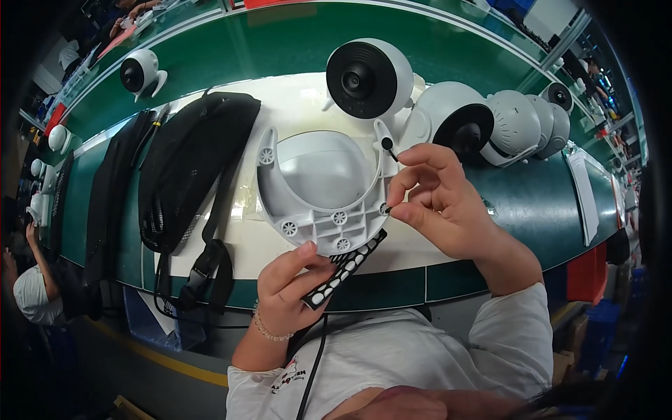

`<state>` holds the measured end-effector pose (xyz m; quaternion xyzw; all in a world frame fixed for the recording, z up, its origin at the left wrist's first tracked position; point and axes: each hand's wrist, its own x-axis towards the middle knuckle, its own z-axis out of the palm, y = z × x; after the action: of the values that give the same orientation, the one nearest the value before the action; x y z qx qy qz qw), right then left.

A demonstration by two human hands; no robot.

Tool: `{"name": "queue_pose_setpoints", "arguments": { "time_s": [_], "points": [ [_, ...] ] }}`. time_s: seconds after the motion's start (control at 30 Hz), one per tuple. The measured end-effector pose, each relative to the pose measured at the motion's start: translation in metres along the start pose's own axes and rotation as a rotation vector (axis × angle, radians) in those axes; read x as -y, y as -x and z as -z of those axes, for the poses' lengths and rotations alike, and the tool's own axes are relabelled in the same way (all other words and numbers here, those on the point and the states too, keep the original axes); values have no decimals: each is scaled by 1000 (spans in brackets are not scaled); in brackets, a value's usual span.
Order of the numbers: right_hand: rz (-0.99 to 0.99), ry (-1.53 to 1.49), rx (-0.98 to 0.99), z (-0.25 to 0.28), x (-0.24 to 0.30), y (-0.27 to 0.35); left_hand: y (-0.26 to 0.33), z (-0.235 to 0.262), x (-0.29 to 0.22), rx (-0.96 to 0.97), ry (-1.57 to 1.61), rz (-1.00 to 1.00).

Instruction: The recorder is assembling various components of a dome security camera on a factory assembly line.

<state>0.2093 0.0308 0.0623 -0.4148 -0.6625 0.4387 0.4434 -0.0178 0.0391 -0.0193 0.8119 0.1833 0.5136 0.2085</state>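
Observation:
A white plastic camera base (268, 192), with ribs and round sockets, lies on the pale mat in front of me. My left hand (290, 287) is closed around a black strip with white oval spots (345, 271) by the base's near edge, its fingertips touching that edge. My right hand (437, 203) pinches a small black piece (389, 209) between thumb and index finger, right at the base's right-hand socket. A black round pad (387, 143) shows on the base's upper right arm, with a short dark tail reaching toward my right fingers.
Beyond the base stands a white round camera (369, 77) with a black face. Several similar cameras (458, 122) crowd the right. To the left lie a black mesh bag (196, 154) with a buckle and another dark bag (115, 203). White sheets (582, 196) rest at the green table's right end.

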Motion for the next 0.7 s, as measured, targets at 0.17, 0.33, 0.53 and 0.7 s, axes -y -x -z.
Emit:
{"name": "queue_pose_setpoints", "arguments": {
  "time_s": [0.17, 0.33, 0.53, 0.7],
  "points": [
    [-37, -53, -43, -6, 2, 2, 0, -1, -1, -5, 5, 20],
    [-89, -137, -75, -7, 4, 2, -2, -2, -2, -6, -4, 29],
    [113, 117, -40, -4, -10, 3, -3, -3, -3, 0, -20, 31],
    [202, 283, -136, -9, -11, 9, -3, -5, -3, -26, -37, 36]
  ]
}}
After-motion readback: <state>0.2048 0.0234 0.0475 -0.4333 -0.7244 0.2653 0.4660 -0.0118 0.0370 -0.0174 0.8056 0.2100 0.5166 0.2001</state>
